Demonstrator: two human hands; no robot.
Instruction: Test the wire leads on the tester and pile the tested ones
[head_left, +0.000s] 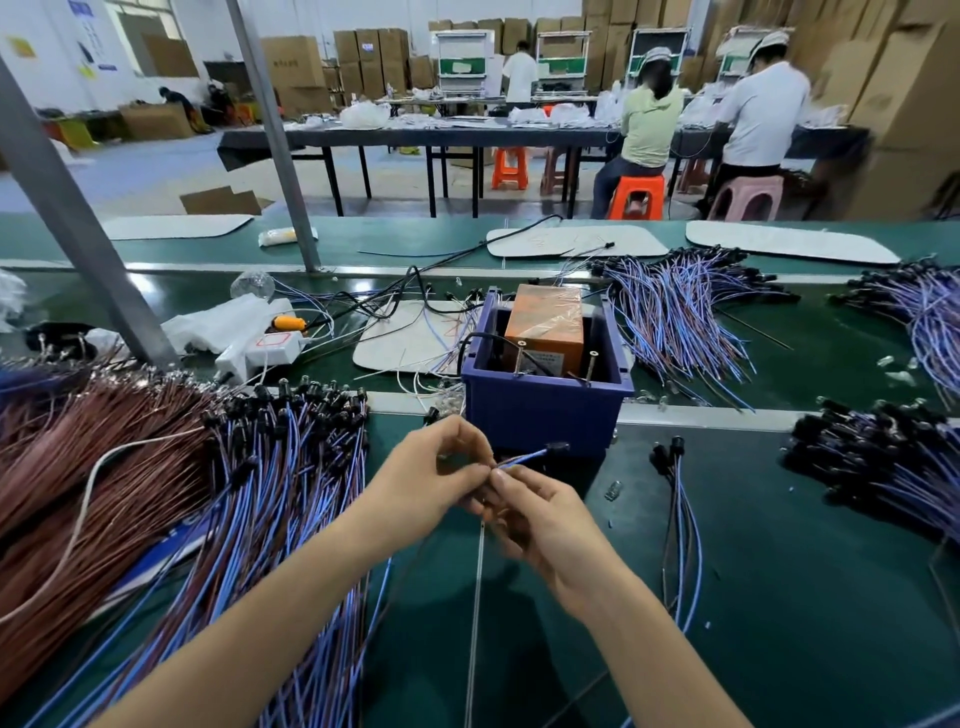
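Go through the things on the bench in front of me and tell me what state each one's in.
left hand: pinches the wire lead
right hand: pinches the same lead
wire lead: held up before the blue bin, off the tester
tester: upright inside the bin
big lead pile: lying fanned out, left
small lead bunch: lying loose, right

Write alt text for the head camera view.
A left hand and a right hand pinch one thin blue-and-brown wire lead before a blue plastic bin holding an orange box-shaped tester. Piles of similar leads lie on the green bench.
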